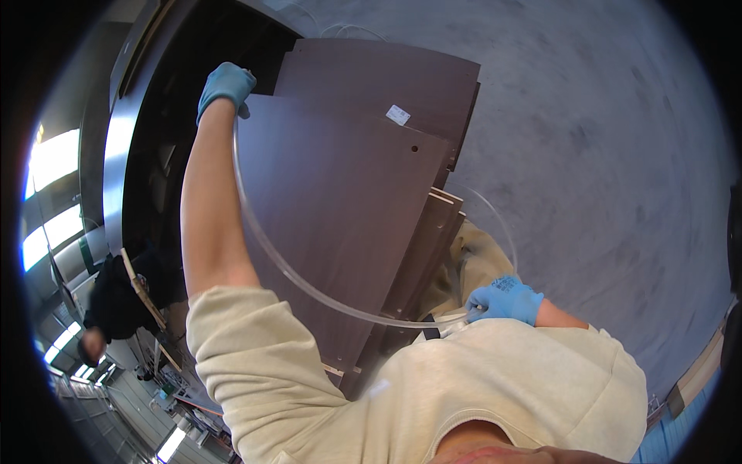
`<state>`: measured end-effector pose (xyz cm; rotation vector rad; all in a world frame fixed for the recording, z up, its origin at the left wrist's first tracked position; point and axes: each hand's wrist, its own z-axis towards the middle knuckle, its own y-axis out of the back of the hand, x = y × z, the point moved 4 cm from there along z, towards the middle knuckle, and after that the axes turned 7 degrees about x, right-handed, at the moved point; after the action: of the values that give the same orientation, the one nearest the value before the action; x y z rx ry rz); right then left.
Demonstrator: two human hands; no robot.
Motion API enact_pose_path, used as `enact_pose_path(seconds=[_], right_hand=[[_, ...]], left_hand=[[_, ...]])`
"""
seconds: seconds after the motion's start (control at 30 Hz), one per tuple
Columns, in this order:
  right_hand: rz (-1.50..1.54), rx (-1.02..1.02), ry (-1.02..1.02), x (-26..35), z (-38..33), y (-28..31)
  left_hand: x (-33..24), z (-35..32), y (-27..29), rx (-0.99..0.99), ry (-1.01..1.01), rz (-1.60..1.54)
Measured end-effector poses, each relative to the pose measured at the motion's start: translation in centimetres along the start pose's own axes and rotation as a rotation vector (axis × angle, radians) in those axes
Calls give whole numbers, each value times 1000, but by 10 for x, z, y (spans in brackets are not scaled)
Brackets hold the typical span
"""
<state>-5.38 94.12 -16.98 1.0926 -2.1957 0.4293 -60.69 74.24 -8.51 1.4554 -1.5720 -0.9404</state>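
Note:
A clear, flexible strip or tube (309, 289) hangs in a wide curve between my two hands. My left hand (226, 83), in a blue glove, is stretched out to the far left and closed round the strip's upper end, by the far corner of a dark brown panel (332, 193). Close to my waist, my right hand (506, 300), also gloved in blue, pinches the same strip. Beyond that hand, a thinner-looking length loops out to the right over the floor. The brown panel lies on several similar panels (434, 240), their edges stepped.
A larger brown panel with a white label (398, 115) lies at the far side of the stack. A tall dark cabinet-like structure (147, 147) stands left. Further left is a person in dark clothing (116, 301) beside a wooden strip (142, 288). Grey floor (595, 155) spreads right.

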Motion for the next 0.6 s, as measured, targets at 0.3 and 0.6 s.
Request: enact_pose_path(seconds=[0.3, 0.6], right_hand=[[183, -70, -35, -43, -13, -23], [188, -115, -10, -61, -18, -38]], left_hand=[[-217, 9, -172, 744, -501, -28], [-281, -42, -156, 433, -405, -244]])
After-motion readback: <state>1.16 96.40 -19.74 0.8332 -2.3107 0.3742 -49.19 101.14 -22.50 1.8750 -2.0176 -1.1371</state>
